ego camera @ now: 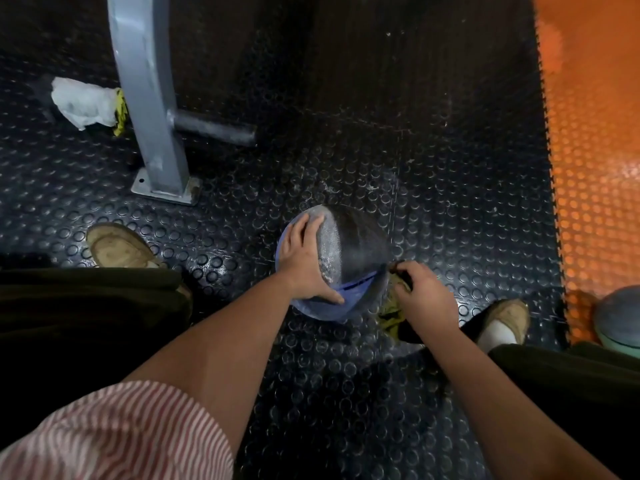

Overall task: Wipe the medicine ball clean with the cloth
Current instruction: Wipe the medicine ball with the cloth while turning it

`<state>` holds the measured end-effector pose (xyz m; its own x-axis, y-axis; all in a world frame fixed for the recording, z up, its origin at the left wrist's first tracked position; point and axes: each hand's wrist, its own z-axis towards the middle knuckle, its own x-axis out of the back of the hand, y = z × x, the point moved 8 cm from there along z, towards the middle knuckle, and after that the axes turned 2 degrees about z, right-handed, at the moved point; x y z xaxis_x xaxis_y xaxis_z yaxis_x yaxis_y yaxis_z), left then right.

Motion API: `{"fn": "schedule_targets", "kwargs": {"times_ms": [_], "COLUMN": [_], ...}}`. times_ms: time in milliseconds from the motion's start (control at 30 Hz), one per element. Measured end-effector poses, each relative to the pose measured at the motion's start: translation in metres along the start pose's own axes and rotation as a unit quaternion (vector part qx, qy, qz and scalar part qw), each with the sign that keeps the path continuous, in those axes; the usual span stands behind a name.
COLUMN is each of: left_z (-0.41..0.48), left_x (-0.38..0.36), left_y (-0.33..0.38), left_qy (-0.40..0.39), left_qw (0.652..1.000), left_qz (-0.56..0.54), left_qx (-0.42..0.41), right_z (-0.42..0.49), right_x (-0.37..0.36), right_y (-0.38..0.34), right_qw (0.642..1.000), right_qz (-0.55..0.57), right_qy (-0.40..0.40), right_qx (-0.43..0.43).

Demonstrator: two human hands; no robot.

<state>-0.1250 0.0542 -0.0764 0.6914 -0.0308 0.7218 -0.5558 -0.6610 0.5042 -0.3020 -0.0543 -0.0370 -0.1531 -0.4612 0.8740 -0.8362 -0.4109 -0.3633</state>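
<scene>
The medicine ball (360, 240) sits on the black studded rubber floor (346, 375). The left grip (304, 261) lies flat over its left side, fingers straight and spread, holding nothing, while the right grip (420, 296) is curled round an olive cloth (393, 315) just at the ball's lower right edge. Beyond the ball the floor lies open up to the grey steel post (152, 109) at its far left and the toothed edge of the orange mat (595, 168) well to its right.

A grey metal post (149, 98) stands bolted on the black studded floor (450, 168), with a short bar (214, 128) at its side. Left of it lies a crumpled white bag (83, 102). An orange mat (595, 168) borders the floor at the right, and another ball (620, 317) rests there.
</scene>
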Motion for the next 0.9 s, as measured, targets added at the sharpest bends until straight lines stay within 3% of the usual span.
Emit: {"fn": "schedule_targets", "kwargs": {"times_ms": [67, 167, 233, 300, 433, 533, 667, 900], "left_z": [0.001, 0.003, 0.002, 0.000, -0.004, -0.005, -0.005, -0.007], "left_x": [-0.002, -0.003, -0.002, 0.000, 0.001, 0.001, -0.002, -0.006], "left_y": [0.000, 0.003, 0.004, 0.002, -0.004, -0.006, -0.001, -0.002], "left_qy": [0.004, 0.016, 0.011, 0.006, -0.007, -0.003, 0.005, -0.013], "left_qw": [1.000, 1.000, 1.000, 1.000, 1.000, 1.000, 1.000, 0.999], "left_qz": [-0.003, -0.017, -0.017, -0.010, -0.018, -0.006, 0.006, 0.033], "left_qx": [0.010, 0.009, 0.008, 0.002, -0.005, -0.005, 0.004, -0.013], "right_z": [-0.005, -0.021, -0.024, -0.018, -0.001, 0.004, -0.003, 0.002], "right_x": [0.005, -0.021, -0.030, -0.023, 0.007, 0.015, -0.014, -0.009], "right_y": [-0.034, -0.078, -0.076, -0.053, 0.014, -0.012, -0.064, 0.001], "right_qw": [0.997, 0.975, 0.967, 0.978, 0.999, 0.999, 0.986, 0.998], "right_qz": [0.013, -0.028, -0.053, -0.032, -0.026, 0.021, 0.019, 0.053], "right_qy": [-0.001, -0.076, -0.080, -0.040, -0.018, 0.005, -0.081, -0.025], "right_qx": [0.077, 0.207, 0.238, 0.204, 0.000, 0.036, 0.143, -0.014]}}
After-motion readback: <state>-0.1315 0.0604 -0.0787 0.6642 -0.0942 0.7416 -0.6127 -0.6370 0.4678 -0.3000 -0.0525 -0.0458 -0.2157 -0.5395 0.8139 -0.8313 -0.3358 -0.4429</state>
